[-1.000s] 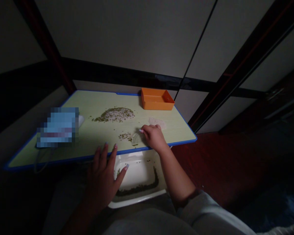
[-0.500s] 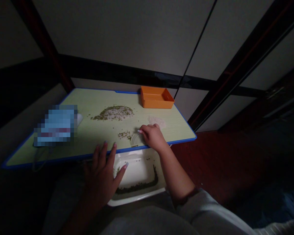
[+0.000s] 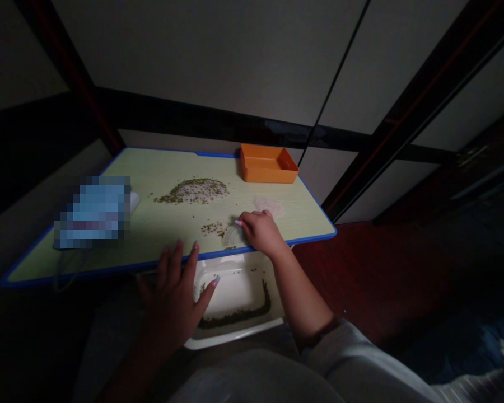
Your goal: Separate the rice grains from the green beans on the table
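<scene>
My right hand (image 3: 262, 230) is closed in a pinch on a clear plastic protractor (image 3: 232, 237), which is partly hidden by the fingers. The protractor stands near the table's front edge, against a few green beans. Just left of it lies a small scatter of green beans (image 3: 212, 228) with pale grains. Behind my right hand is a thin patch of white rice (image 3: 269, 206). My left hand (image 3: 174, 296) is spread open at the front edge, its thumb over the white basin (image 3: 235, 337). Green beans line the basin's near and right sides.
A larger heap of rice and green beans (image 3: 195, 191) lies mid-table. The orange box (image 3: 271, 174) stands at the back right. A blurred-out blue item (image 3: 94, 212) with a cord sits on the left of the blue-edged table (image 3: 151, 162). Cupboard doors rise behind.
The view has shifted slightly, so the table sits a little higher in it. My right hand keeps its pinch on the protractor near the same spot; my left hand stays spread at the edge.
</scene>
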Demonstrator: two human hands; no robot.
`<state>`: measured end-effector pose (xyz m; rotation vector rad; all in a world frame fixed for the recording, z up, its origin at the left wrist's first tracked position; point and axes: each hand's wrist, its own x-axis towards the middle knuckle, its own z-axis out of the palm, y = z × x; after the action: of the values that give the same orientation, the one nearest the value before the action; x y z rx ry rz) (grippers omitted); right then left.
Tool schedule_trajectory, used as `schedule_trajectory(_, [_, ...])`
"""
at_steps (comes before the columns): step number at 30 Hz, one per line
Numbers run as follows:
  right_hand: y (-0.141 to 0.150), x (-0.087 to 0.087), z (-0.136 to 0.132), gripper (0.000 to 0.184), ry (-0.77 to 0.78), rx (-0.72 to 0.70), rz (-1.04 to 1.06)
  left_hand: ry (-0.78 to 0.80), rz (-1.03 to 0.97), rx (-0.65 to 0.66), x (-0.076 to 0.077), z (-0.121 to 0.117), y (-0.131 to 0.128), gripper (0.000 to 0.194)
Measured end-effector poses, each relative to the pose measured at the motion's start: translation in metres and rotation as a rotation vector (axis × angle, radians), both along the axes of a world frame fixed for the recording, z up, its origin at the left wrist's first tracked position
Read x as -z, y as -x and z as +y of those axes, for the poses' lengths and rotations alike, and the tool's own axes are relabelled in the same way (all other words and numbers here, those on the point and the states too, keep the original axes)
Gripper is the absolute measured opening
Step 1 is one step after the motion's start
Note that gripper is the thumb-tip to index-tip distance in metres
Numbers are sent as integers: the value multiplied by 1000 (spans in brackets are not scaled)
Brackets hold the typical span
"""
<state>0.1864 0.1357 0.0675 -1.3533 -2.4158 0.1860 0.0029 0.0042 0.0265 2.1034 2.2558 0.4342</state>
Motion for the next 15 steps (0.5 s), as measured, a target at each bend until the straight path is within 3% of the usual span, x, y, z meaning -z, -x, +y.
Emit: schedule_trajectory(15, [1,2,0,22,-3,-25,-18,-25,4,-10,4,0,1,64])
